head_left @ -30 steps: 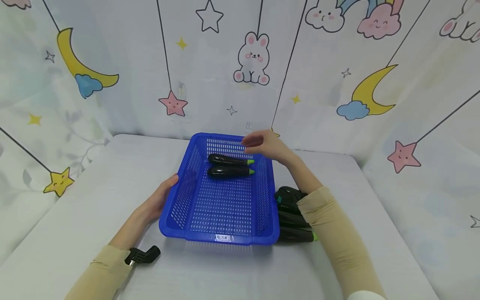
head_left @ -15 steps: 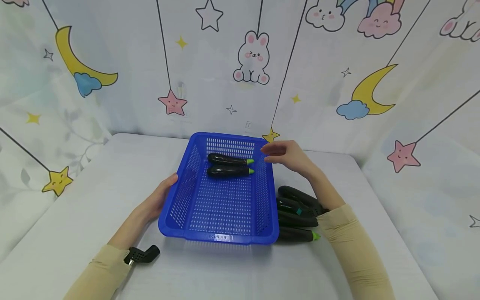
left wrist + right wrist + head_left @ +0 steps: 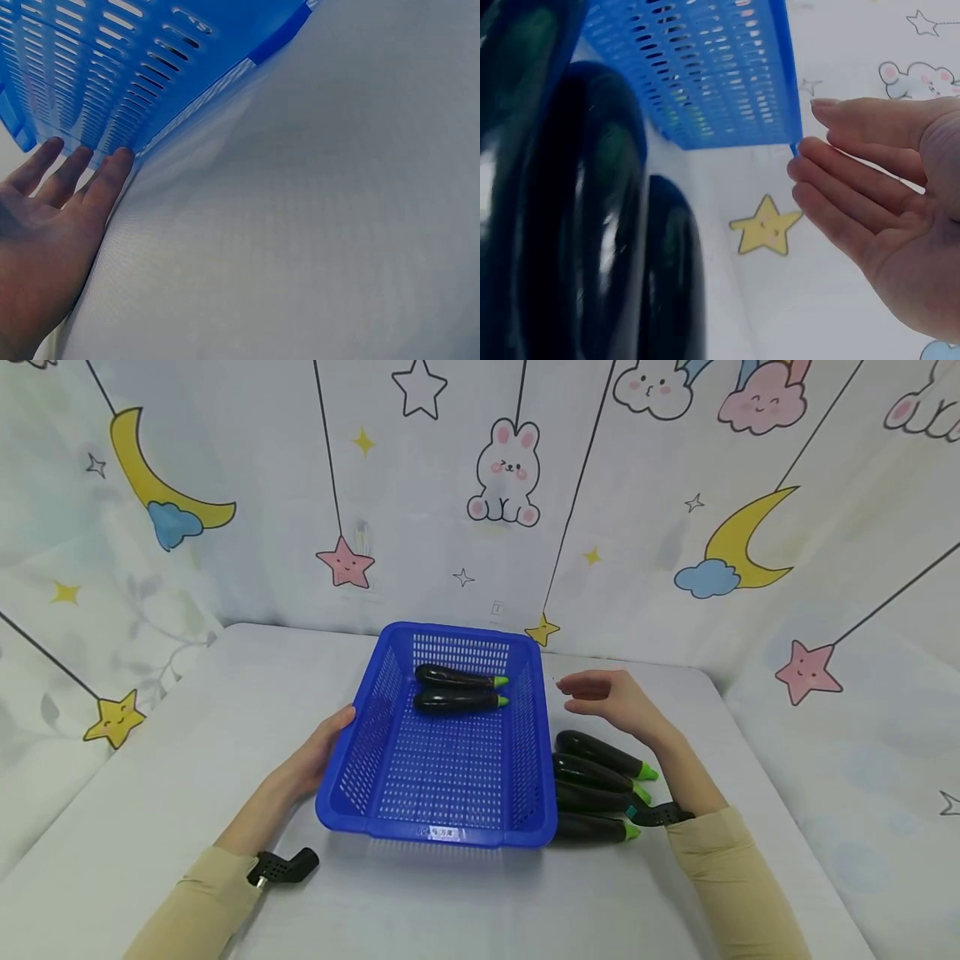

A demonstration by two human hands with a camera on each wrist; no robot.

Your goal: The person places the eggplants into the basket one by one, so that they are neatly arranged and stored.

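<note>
My left hand (image 3: 313,760) rests against the left side of a blue plastic basket (image 3: 553,777); in the left wrist view its fingers (image 3: 112,184) lie nearly straight along the slotted wall. Two dark eggplants with green stem ends lie inside near the far end, an upper eggplant (image 3: 453,677) and a lower eggplant (image 3: 456,701). My right hand (image 3: 622,700) hovers to the right of the basket, its fingers loosely bent and holding nothing. Just below it, several more eggplants (image 3: 600,752) lie side by side against the basket's right side, partly hidden by its rim.
A white-covered table (image 3: 420,902) carries everything. Behind it hangs a pale cloth backdrop (image 3: 420,485) printed with moons, stars and rabbits. A black wrist device (image 3: 285,867) sticks out from the left sleeve, and another wrist device (image 3: 663,814) overlaps the eggplants' stem ends.
My right hand has moved right and toward me, from over the basket's far right corner to outside it, above the loose eggplants. The left hand and the basket have stayed put.
</note>
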